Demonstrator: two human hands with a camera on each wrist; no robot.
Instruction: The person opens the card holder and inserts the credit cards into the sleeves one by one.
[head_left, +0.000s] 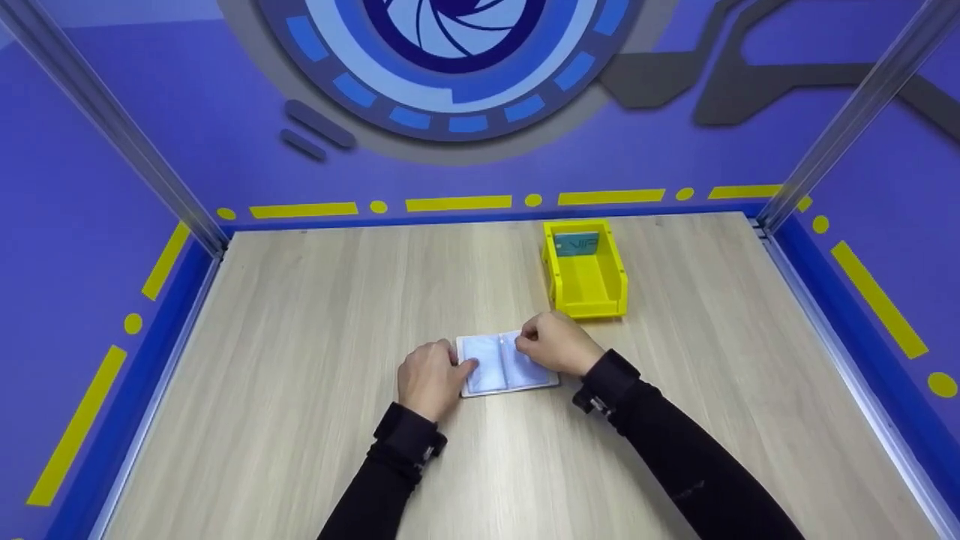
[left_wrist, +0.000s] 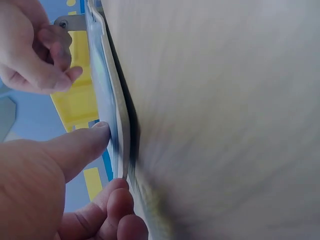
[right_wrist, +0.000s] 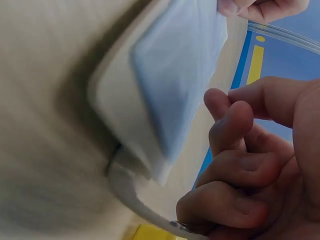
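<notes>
Wall: blue-purple panels (head_left: 525, 172) rise behind and beside the table, well apart from the work.
Table: pale wood (head_left: 322, 322), bare around both hands.
Yellow bin: it (head_left: 592, 308) stands just beyond the right hand, the nearest obstacle – a reach to the far right would meet its front wall.
Open holder: the folded-out holder (head_left: 506, 367) lies on the table between the hands; a dark gap shows under one edge. Probably light and bendable, its clear film slick and easily creased – best taken by the pale border.
Left hand: the hand (head_left: 429, 379) pinches the holder's left edge, thumb on top, fingers below.
Right hand: the hand (head_left: 559, 345) is above the right half, fingers curled, thumb tip near the index; nothing visible in them.
Teal card: it (head_left: 577, 244) leans inside the bin's back, lettered "VIP".
Snap tab: it (left_wrist: 77, 22) juts from the holder and could snag.
</notes>
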